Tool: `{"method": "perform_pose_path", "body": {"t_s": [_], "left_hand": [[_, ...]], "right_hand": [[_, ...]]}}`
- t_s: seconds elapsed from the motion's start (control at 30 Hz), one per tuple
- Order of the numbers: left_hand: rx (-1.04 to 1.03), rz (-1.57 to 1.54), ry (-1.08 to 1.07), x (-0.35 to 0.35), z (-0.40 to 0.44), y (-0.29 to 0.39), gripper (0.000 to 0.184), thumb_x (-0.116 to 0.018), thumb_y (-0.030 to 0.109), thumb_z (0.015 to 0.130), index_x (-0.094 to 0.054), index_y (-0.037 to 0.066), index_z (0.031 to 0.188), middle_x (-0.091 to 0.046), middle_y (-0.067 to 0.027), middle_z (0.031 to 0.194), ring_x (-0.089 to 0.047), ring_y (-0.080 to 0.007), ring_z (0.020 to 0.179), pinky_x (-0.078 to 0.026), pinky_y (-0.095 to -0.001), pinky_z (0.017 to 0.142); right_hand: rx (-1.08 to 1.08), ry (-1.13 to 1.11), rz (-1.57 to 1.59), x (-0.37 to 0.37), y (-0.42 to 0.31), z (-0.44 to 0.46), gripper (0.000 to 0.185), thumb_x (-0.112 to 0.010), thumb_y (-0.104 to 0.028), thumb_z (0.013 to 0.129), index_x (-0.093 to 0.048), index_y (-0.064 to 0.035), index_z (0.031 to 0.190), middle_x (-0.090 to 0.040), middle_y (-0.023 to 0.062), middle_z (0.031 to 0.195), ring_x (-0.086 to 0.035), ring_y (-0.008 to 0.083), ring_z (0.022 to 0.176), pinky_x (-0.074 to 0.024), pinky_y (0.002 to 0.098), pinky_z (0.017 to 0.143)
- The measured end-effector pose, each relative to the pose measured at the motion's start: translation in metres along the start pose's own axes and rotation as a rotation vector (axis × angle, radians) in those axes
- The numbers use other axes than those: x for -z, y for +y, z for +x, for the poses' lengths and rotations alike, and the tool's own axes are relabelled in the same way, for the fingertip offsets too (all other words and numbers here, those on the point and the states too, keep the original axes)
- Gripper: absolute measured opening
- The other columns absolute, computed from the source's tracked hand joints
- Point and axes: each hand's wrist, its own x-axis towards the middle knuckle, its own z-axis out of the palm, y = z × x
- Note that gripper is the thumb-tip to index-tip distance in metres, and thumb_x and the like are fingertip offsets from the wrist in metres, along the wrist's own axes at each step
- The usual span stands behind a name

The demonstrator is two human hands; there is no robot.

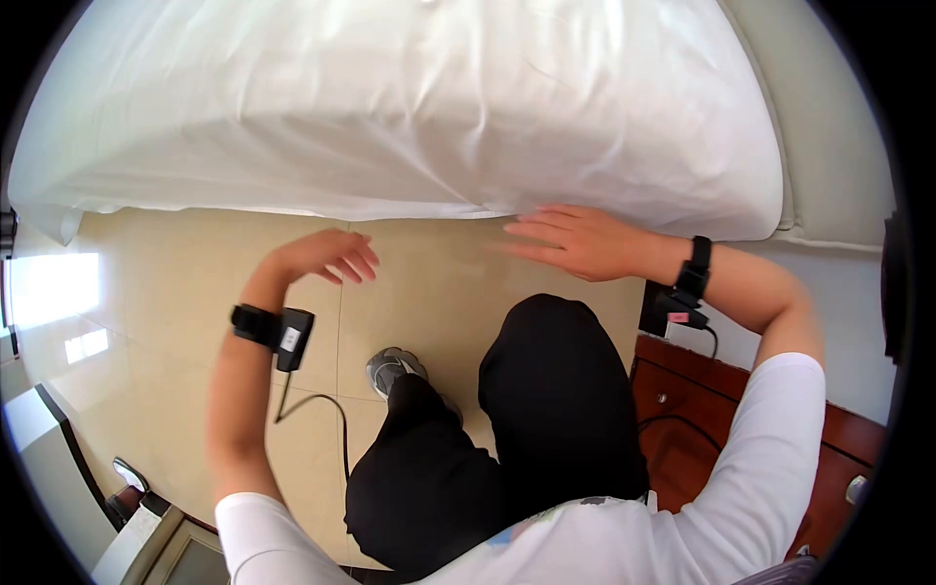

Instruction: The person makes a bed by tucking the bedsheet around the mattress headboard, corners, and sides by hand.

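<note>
A white sheet (409,117) covers the bed and hangs down its near side to just above the floor. My left hand (330,255) is over the tiled floor, below the sheet's lower edge, with its fingers apart and holding nothing. My right hand (570,242) is close to the sheet's hem, its fingers stretched out to the left, slightly blurred and empty. Each wrist wears a black strap with a small black device, the left one (292,338) and the right one (680,310), with cables running from them.
Beige floor tiles (302,390) lie beneath my bent legs and one grey shoe (395,366). A red-brown wooden cabinet (682,390) with metal knobs is at the right. A pale padded surface (829,127) borders the bed on the right. White furniture (58,478) stands at the lower left.
</note>
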Motion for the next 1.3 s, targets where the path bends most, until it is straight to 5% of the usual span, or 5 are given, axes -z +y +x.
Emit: {"method": "perform_pose_path", "body": {"t_s": [0.17,0.33,0.63,0.93,1.3], "left_hand": [[-0.412,-0.578,0.138,-0.002,-0.018,0.04,0.043,-0.039,0.031,0.095,-0.053,0.001,0.123,-0.053,-0.0151,0.133,-0.053,-0.0242,0.117,-0.041,-0.0384,0.099],[-0.468,-0.87,-0.018,-0.001,0.008,0.025,0.044,-0.039,0.028,0.095,-0.052,-0.007,0.118,-0.051,-0.0237,0.13,-0.048,-0.0324,0.123,-0.041,-0.0406,0.102],[-0.547,-1.113,0.187,-0.014,0.003,0.037,0.036,-0.045,0.021,0.092,-0.05,-0.007,0.113,-0.054,-0.0247,0.12,-0.052,-0.0351,0.117,-0.042,-0.0395,0.102],[-0.735,-1.117,0.341,-0.02,0.013,0.034,0.026,-0.044,0.012,0.09,-0.05,-0.006,0.108,-0.054,-0.0246,0.118,-0.049,-0.0364,0.121,-0.038,-0.0422,0.108],[-0.871,-1.087,0.152,0.0,0.014,0.024,0.039,-0.038,0.001,0.076,-0.055,-0.012,0.108,-0.058,-0.0263,0.116,-0.055,-0.0385,0.114,-0.046,-0.0445,0.101]], "right_hand": [[-0.06,-0.079,0.043,0.002,0.019,-0.051,0.054,-0.05,-0.008,0.085,-0.041,-0.0099,0.138,-0.04,0.0085,0.145,-0.04,0.0248,0.131,-0.033,0.0384,0.111],[-0.207,0.281,-0.033,0.025,0.002,0.033,0.057,-0.045,-0.007,0.087,-0.034,-0.0082,0.143,-0.032,0.0053,0.15,-0.035,0.0198,0.136,-0.0295,0.0332,0.113],[-0.019,-0.085,-0.795,-0.036,0.012,0.086,0.055,-0.04,-0.013,0.091,-0.03,0.0006,0.143,-0.025,0.0031,0.154,-0.027,0.0127,0.139,-0.0216,0.028,0.116],[-0.175,0.23,0.306,-0.043,0.015,0.075,0.057,-0.041,-0.005,0.089,-0.033,-0.0145,0.144,-0.03,0.0006,0.152,-0.043,0.0181,0.129,-0.0412,0.0324,0.103],[-0.473,0.363,0.356,-0.023,-0.02,0.085,0.071,-0.044,0.0,0.08,-0.03,-0.0197,0.146,-0.038,-0.0021,0.147,-0.051,0.019,0.121,-0.0459,0.034,0.096]]}}
